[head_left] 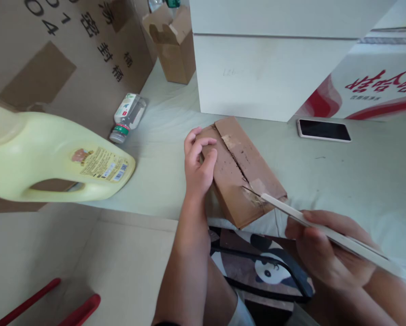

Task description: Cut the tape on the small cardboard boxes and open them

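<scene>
A small brown cardboard box point(241, 170) lies at a slant on the pale green cloth, with a dark slit along the middle of its top and torn tape patches. My left hand point(200, 158) grips its upper left edge, thumb and fingers resting over the top. In my right hand point(328, 244) is a white utility knife point(284, 207), its handle slanting down to the right. The knife's thin blade points at the box's top near the lower tape patch; whether the tip touches the cardboard I cannot tell.
A yellow jug point(53, 154) and a small plastic bottle point(128, 118) lie left. Large cardboard point(90, 68), an open carton point(176, 59), white boxes point(244, 77) and a red-printed box point(369, 86) stand behind. A phone point(324, 130) lies right. Below is a panda-print bag point(271, 267).
</scene>
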`<state>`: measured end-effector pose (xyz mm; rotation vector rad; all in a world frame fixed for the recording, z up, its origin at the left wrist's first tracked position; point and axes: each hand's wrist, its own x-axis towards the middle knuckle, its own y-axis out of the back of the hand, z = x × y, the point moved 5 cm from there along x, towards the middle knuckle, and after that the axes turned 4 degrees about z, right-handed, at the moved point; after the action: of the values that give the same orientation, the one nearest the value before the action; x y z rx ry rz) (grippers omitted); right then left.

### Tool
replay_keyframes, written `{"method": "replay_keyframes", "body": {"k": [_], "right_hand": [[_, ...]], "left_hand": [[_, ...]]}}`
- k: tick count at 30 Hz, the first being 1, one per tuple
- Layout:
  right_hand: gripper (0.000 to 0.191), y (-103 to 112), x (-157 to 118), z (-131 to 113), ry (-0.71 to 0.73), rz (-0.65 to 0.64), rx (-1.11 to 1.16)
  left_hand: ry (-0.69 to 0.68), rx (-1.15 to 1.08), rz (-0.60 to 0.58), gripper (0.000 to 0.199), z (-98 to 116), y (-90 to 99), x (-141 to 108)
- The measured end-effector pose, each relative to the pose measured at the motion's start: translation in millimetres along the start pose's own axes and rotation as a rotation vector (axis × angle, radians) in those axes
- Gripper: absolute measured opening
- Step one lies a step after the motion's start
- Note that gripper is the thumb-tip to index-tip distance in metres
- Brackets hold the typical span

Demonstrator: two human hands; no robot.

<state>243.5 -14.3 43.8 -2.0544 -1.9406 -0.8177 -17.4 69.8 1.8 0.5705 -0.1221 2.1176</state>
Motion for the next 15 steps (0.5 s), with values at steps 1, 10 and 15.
{"method": "replay_keyframes", "body": {"k": [1,10,15], "right_hand": [[0.009,2,3,-5,0.077,0.014,-0.073],[0.007,1,17,-25,0.239,-0.030,-0.449],[0.005,-4,11,-24,0.113,-0.084,-0.405]], "left_hand": [[0.001,-0.003,0.002,0.017,1,-0.1,0],[0.009,0.018,0.012,0.011,3,-1.0,2],[0.028,0.036,0.027,0.011,6,-1.0,2]]}}
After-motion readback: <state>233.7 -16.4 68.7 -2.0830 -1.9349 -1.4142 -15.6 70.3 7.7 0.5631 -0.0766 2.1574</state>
